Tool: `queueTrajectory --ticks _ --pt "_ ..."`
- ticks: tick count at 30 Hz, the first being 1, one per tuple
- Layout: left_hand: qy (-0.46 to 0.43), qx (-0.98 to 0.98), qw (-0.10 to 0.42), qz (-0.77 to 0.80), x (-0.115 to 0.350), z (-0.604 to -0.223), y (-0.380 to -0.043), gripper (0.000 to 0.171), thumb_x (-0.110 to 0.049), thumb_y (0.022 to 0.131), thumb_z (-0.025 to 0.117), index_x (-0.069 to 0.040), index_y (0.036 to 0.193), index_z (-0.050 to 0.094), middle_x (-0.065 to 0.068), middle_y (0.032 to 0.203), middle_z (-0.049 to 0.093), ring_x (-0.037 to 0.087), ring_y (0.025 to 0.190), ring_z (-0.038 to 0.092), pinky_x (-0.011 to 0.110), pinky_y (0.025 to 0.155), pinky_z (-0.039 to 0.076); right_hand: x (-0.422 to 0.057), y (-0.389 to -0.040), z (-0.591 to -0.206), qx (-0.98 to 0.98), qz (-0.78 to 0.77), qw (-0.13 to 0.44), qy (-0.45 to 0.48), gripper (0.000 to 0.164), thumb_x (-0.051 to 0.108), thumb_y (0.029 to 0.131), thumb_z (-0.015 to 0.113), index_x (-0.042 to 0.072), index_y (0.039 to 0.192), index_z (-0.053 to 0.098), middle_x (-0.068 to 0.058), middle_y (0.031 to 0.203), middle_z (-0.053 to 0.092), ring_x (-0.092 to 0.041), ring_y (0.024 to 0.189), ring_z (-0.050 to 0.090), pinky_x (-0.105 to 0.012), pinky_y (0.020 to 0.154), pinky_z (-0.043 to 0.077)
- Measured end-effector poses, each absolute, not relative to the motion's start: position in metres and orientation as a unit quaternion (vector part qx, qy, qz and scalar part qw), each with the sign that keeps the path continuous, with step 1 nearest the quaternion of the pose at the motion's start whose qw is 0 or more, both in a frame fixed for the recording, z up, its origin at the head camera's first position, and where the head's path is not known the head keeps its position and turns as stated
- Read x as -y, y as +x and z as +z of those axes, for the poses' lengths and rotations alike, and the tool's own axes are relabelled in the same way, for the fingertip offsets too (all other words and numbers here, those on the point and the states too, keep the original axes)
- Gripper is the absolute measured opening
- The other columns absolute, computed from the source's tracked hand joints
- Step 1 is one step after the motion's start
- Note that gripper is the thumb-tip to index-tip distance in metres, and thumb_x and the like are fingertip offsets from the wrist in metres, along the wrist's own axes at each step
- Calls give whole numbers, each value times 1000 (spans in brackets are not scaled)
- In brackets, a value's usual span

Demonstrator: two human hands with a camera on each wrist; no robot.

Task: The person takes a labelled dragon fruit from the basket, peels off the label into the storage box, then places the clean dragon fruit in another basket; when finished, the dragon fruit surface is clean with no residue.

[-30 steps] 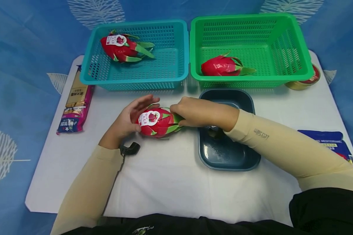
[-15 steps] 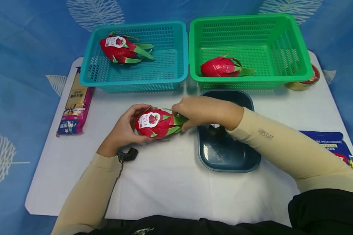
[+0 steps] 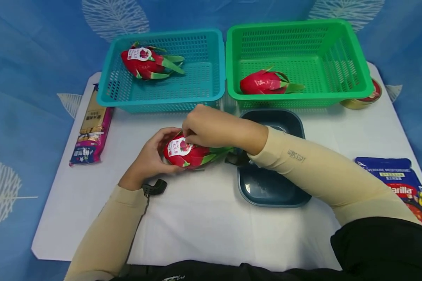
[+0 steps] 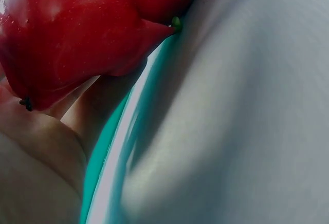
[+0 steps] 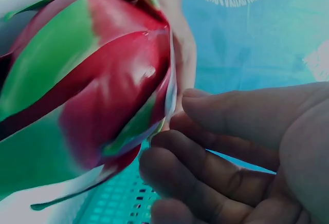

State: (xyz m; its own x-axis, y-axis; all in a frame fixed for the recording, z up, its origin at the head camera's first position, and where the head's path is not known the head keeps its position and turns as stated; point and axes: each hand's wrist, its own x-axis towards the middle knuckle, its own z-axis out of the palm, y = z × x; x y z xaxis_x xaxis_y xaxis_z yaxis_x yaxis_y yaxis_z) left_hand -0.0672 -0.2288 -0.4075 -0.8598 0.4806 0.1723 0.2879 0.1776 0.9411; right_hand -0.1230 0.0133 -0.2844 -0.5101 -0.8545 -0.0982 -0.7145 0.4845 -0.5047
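Observation:
My left hand (image 3: pixel 148 156) grips a red dragon fruit (image 3: pixel 197 158) by its blunt end, thumb along the near side and fingers round the far side. Green leaf tips point right. A white sticker (image 3: pixel 177 147) lies on its top. The curled fingertips of my right hand (image 3: pixel 211 127) are at the sticker's right edge; whether they pinch it I cannot tell. In the left wrist view the smooth red skin (image 4: pixel 87 34) rests against the palm. Close up in the right wrist view, thumb and bent fingers (image 5: pixel 231 111) stand beside the fruit (image 5: pixel 113 80).
A blue basket (image 3: pixel 161 103) and a green basket (image 3: pixel 299 97) stand at the back, each with one dragon fruit in it. A dark blue tub (image 3: pixel 274 201) is under my right forearm. Packets lie left (image 3: pixel 91 128) and right (image 3: pixel 401 183); a tin (image 3: pixel 360 102) sits behind right.
My right hand has left the leafy end of the dragon fruit and moved left to the sticker. My left hand has closed further round the fruit's blunt end.

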Motion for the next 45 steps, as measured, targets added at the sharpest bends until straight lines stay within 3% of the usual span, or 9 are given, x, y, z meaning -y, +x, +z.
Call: queueTrajectory --ticks 17,27,34,40,45 --pt "244 -776 80 576 230 -409 -61 96 9 67 93 0 149 45 9 142 56 27 130 52 32 100 53 3 -118 -284 -858 -201 194 -430 14 20 99 76 6 99 78 -1 89 73 -13 84 66 -23 73 57" --pt "241 -767 85 589 231 -411 -61 97 11 66 93 -2 150 47 9 142 56 28 129 53 33 102 52 10 -116 -284 -880 -179 220 -380 17 23 99 77 6 99 74 -3 95 69 -20 105 55 -25 71 57" --pt "251 -755 87 599 230 -410 -64 98 14 66 92 0 151 45 13 142 55 28 129 53 34 102 53 9 -117 -282 -873 -197 219 -388 16 19 99 75 8 90 68 -2 86 67 -18 91 61 -27 71 55" --pt "257 -750 87 604 229 -409 -66 97 15 66 90 1 150 45 13 140 56 30 128 54 35 102 53 4 -114 -279 -864 -226 175 -414 18 13 98 74 10 82 69 1 78 65 -18 86 58 -34 85 45" --pt "256 -750 85 604 228 -408 -66 96 15 66 90 0 150 46 13 137 58 30 124 56 32 98 55 -8 -107 -265 -851 -265 149 -428 11 15 97 78 11 87 76 3 81 69 -15 82 60 -29 78 50"
